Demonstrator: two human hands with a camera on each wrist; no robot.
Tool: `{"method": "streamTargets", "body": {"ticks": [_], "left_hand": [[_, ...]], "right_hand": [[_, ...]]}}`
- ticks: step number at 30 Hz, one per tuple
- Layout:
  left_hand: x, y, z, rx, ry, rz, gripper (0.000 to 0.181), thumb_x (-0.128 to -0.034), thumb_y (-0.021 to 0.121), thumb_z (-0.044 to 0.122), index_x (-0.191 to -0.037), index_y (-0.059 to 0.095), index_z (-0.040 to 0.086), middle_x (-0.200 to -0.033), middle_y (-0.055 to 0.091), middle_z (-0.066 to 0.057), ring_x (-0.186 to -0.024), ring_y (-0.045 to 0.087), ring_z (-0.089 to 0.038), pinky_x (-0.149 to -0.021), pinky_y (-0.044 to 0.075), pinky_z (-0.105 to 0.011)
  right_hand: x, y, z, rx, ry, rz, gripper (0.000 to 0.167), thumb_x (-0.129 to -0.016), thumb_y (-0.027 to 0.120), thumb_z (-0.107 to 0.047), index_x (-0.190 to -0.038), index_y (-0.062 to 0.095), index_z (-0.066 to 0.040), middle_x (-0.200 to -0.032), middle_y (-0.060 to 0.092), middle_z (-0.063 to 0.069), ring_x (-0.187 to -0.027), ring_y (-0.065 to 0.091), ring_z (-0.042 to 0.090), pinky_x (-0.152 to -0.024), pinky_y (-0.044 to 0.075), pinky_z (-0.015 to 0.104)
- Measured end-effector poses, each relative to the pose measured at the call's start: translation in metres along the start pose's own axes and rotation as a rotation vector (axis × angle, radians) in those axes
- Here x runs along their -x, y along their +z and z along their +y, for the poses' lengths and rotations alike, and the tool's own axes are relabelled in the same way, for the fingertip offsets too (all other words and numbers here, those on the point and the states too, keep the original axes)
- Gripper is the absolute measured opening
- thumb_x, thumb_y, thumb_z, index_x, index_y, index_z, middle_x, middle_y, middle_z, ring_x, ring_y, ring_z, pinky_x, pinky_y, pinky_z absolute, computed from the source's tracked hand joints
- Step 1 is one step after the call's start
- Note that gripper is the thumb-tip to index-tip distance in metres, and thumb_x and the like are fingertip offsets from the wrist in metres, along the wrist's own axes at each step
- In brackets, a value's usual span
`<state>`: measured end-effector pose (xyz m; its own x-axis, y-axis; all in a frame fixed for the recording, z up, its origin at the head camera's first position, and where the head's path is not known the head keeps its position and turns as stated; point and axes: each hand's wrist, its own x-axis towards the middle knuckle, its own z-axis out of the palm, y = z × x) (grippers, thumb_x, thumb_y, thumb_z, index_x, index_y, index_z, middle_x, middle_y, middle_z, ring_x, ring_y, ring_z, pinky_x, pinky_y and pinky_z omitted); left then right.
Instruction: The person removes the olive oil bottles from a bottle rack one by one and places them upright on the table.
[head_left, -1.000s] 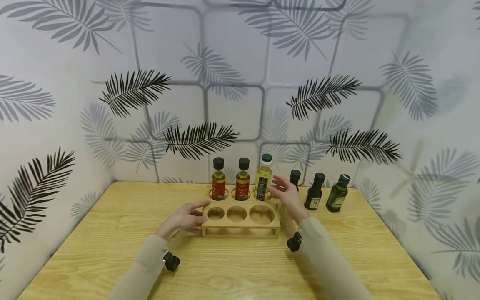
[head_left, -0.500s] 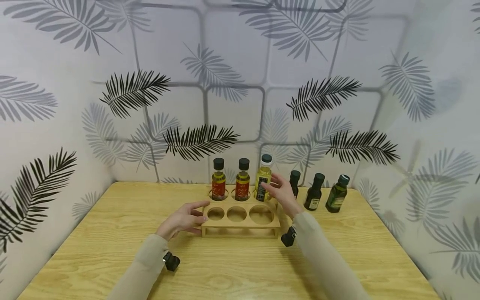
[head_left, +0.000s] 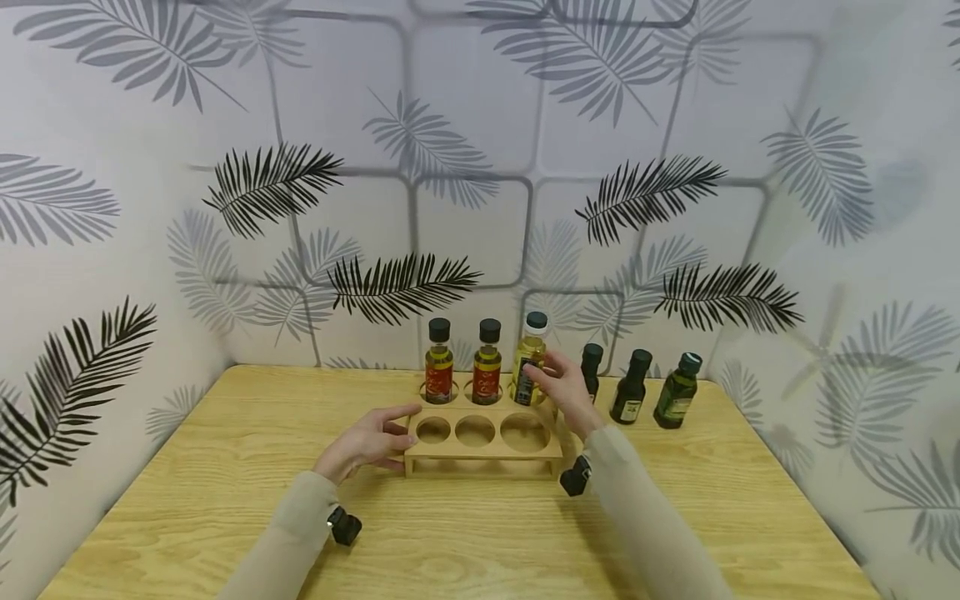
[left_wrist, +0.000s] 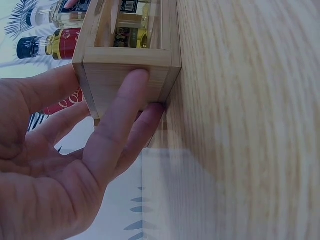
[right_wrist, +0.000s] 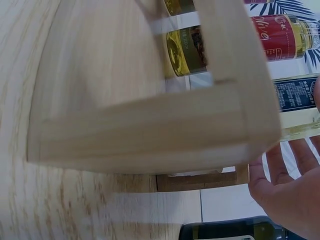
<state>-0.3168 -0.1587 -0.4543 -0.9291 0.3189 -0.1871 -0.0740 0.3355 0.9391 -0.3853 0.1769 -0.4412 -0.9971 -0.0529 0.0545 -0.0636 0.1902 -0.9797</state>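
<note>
A two-tier wooden bottle rack (head_left: 480,446) stands mid-table. My left hand (head_left: 369,439) rests on its left end; in the left wrist view fairly straight fingers (left_wrist: 117,125) press the end panel. In the rack's back row, my right hand (head_left: 564,385) grips a clear bottle of yellow oil (head_left: 527,367) with a dark label and dark green cap, thumb in front and fingers at the far side. Two red-labelled olive oil bottles, one on the left (head_left: 438,371) and one in the middle (head_left: 487,371), stand in the other back holes. The front row's holes hold nothing.
To the right of the rack stand three dark green bottles: one partly behind my right hand (head_left: 591,367), a middle one (head_left: 630,392) and a right one (head_left: 677,396). The wooden table (head_left: 465,542) meets a leaf-patterned wall (head_left: 480,225) behind.
My right hand has moved a little left onto the yellow oil bottle, its thumb coming round the front of the label. My left hand stays at the rack's end.
</note>
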Motion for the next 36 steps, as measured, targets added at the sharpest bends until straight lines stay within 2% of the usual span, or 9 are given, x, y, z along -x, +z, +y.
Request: {"method": "streamTargets", "body": {"ticks": [9,17,21,30,36], "left_hand": [[0.001,0.0,-0.001,-0.008,0.011,0.003,0.06,-0.0954,0.064,0.011,-0.15,0.043,0.02,-0.133,0.05,-0.026,-0.114,0.06,-0.033,-0.078,0.062,-0.044],[0.002,0.0,-0.002,-0.004,0.008,-0.003,0.06,-0.0958,0.064,0.011,-0.151,0.042,0.021,-0.135,0.048,-0.026,-0.115,0.059,-0.032,-0.078,0.062,-0.044],[0.002,0.0,-0.001,0.004,0.01,-0.006,0.06,-0.0963,0.062,0.01,-0.151,0.041,0.021,-0.137,0.047,-0.027,-0.114,0.059,-0.032,-0.078,0.061,-0.045],[0.002,0.001,-0.003,0.002,0.008,-0.001,0.059,-0.0964,0.062,0.01,-0.151,0.042,0.021,-0.136,0.048,-0.027,-0.114,0.059,-0.031,-0.078,0.061,-0.045],[0.002,0.001,-0.003,0.005,0.013,-0.002,0.059,-0.0965,0.062,0.009,-0.151,0.042,0.02,-0.135,0.049,-0.026,-0.112,0.061,-0.031,-0.078,0.061,-0.045]], "right_hand": [[0.004,0.0,0.0,0.005,-0.032,-0.003,0.072,-0.095,0.065,-0.034,-0.154,0.032,-0.011,-0.158,0.031,0.015,-0.142,0.036,0.034,-0.111,0.042,0.05],[0.004,0.0,0.0,-0.051,-0.081,-0.005,0.057,-0.096,0.065,-0.031,-0.147,0.046,-0.014,-0.152,0.042,0.013,-0.138,0.042,0.034,-0.11,0.041,0.054],[0.003,0.001,-0.001,-0.058,-0.081,0.008,0.06,-0.096,0.065,-0.031,-0.149,0.044,-0.014,-0.154,0.039,0.012,-0.139,0.042,0.032,-0.108,0.044,0.052],[0.008,-0.008,-0.014,-0.064,-0.107,0.017,0.074,-0.097,0.064,-0.03,-0.156,0.026,-0.008,-0.161,0.023,0.016,-0.145,0.03,0.035,-0.112,0.041,0.051],[0.009,-0.013,-0.019,-0.041,-0.129,0.022,0.063,-0.097,0.063,-0.029,-0.151,0.038,-0.01,-0.16,0.029,0.014,-0.145,0.032,0.035,-0.112,0.041,0.052]]}}
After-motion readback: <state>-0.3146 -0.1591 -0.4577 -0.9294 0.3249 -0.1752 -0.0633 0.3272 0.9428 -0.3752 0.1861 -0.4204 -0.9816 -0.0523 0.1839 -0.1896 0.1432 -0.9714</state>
